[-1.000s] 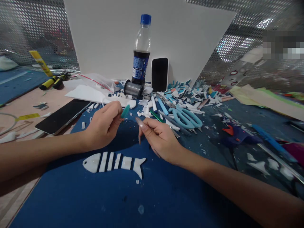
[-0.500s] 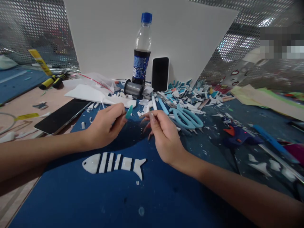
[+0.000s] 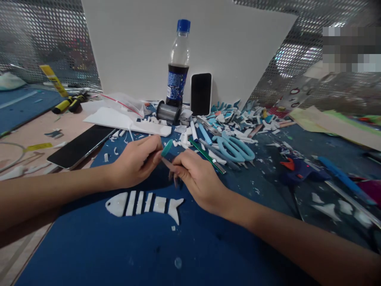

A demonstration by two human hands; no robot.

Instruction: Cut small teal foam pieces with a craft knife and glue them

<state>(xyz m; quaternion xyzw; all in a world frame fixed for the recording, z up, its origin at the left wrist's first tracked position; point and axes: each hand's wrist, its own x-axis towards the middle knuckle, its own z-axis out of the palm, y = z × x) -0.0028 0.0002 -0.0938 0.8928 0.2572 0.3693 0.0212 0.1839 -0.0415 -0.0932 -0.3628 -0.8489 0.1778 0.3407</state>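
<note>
Now right fingers (image 3: 185,159) nearer the teal piece (image 3: 167,148)

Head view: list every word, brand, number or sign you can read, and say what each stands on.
No text is legible.
Bottle, on its blue label: print, too small and blurred to read.
Yellow stick: marks, too blurred.
Yellow tag: faint marks, too small.

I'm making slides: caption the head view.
Left hand holds a teal piece, right hand beside it, beyond a white fish in six pieces.
</note>
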